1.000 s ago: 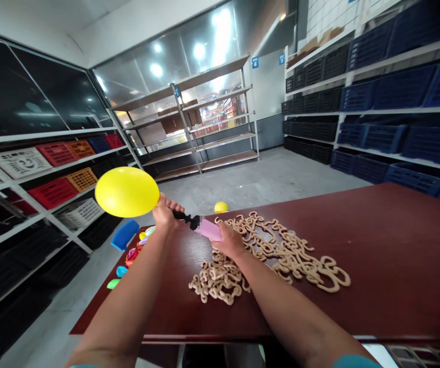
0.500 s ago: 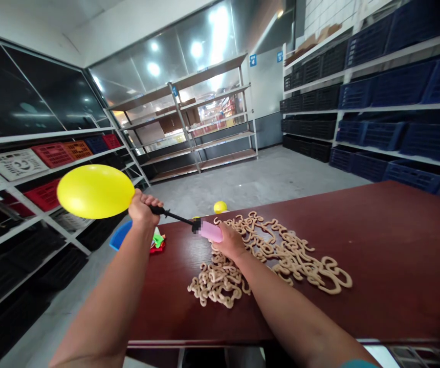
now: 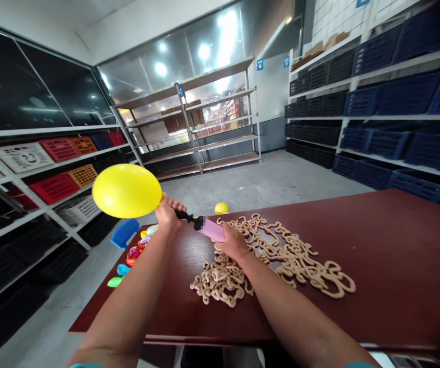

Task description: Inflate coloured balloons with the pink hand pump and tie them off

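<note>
My left hand (image 3: 169, 210) is closed around the neck of an inflated yellow balloon (image 3: 127, 190) and the black end of a hand balloon pump. The balloon sticks out to the left of the fist. My right hand (image 3: 232, 241) is wrapped around the pump's pink barrel (image 3: 213, 230). Between the hands shows a short stretch of the pump's black rod (image 3: 190, 218). The pump is held above the dark red table, and the balloon's mouth is hidden in my left hand.
A pile of beige curly long balloons (image 3: 223, 283) spreads over the table (image 3: 389, 245). Several uninflated coloured balloons (image 3: 123, 270) lie along its left edge. Past the far edge are another yellow balloon (image 3: 221, 208) and a blue chair (image 3: 125, 233). Shelves with crates (image 3: 381, 143) line the sides.
My left hand has moved right, toward my right hand, carrying the yellow balloon along. Less of the black rod shows between the hands. The view has turned slightly, showing more coloured balloons.
</note>
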A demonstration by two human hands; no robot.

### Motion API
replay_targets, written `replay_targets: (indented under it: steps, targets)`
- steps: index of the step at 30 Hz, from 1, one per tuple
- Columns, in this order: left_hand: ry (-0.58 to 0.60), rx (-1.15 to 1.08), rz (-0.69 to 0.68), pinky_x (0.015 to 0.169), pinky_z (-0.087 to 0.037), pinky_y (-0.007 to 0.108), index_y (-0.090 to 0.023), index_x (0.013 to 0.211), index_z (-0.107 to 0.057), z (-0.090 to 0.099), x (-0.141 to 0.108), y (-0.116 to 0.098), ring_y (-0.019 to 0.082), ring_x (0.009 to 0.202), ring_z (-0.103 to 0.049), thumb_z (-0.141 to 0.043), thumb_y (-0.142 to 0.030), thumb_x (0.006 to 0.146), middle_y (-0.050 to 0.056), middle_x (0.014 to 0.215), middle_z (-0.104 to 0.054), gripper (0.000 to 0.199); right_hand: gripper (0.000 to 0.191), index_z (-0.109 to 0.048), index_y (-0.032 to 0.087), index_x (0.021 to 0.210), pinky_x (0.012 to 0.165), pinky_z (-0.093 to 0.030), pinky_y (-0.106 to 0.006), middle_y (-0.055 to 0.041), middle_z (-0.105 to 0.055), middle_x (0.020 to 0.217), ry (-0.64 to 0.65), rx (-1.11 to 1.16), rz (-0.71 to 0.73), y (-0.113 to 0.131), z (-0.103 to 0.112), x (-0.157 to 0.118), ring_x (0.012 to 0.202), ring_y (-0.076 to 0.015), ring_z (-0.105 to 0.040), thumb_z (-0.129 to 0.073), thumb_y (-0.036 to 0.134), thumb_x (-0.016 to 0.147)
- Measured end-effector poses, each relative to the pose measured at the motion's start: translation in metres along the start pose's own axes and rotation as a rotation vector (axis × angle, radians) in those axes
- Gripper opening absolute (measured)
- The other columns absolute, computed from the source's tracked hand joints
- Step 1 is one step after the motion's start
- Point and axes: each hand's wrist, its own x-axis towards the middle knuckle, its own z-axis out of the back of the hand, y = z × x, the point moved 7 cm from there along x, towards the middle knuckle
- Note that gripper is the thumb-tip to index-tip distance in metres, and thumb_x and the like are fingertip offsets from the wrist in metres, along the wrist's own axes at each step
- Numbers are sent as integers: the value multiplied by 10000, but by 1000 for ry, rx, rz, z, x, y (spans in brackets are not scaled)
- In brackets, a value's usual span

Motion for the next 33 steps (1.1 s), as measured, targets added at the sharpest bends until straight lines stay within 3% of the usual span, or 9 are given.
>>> replay_targets:
  steps: [5, 8, 12, 18, 23, 27, 33]
  targets:
    - [-20, 9, -74, 375, -306, 235, -198, 562, -180, 9, 19, -65, 78, 332, -296, -500, -323, 755, -71, 426, -220, 393, 408, -486, 211, 1033, 697, -365, -267, -49, -594, 918, 16, 25, 1, -1, -5, 0, 844, -193, -544, -612, 332, 665]
    - [-4, 11, -104, 371, -295, 229, -196, 564, -165, 8, 24, -83, 73, 329, -283, -502, -304, 746, -73, 425, -213, 398, 413, -489, 213, 1032, 687, -361, -269, -51, -596, 916, 20, 33, -14, -5, -8, 0, 836, -193, -544, -619, 331, 658]
    - [0, 2, -105, 369, -291, 222, -193, 561, -163, 3, 22, -69, 69, 334, -284, -509, -329, 743, -72, 426, -214, 413, 447, -496, 211, 1023, 668, -359, -272, -54, -599, 891, 16, 28, -56, -12, -9, -1, 805, -197, -546, -643, 363, 629]
    - [44, 39, -35, 356, -296, 233, -205, 555, -182, -18, 6, -4, 78, 327, -294, -525, -378, 737, -72, 423, -219, 425, 438, -491, 207, 1020, 661, -359, -267, -54, -604, 894, 26, 56, -77, -13, -7, -2, 792, -190, -552, -637, 367, 640]
    - [39, 19, 27, 346, -277, 226, -204, 552, -182, -20, -12, 39, 67, 321, -271, -535, -428, 731, -76, 423, -214, 455, 392, -496, 206, 981, 645, -353, -258, -46, -602, 872, 42, 50, -74, -10, -3, -2, 777, -183, -550, -629, 367, 650]
    - [19, 21, 14, 357, -300, 231, -204, 557, -177, -11, -10, 28, 75, 328, -296, -542, -419, 726, -75, 422, -221, 456, 392, -489, 204, 999, 672, -361, -261, -50, -596, 898, 22, 47, -28, -5, 0, -2, 815, -186, -545, -614, 366, 665]
    - [-8, 38, -58, 370, -318, 229, -196, 562, -168, -1, 9, -42, 75, 332, -293, -507, -357, 749, -71, 421, -219, 419, 438, -479, 211, 1062, 708, -374, -275, -49, -591, 944, 33, 53, -6, -3, -3, -3, 860, -190, -544, -609, 326, 660]
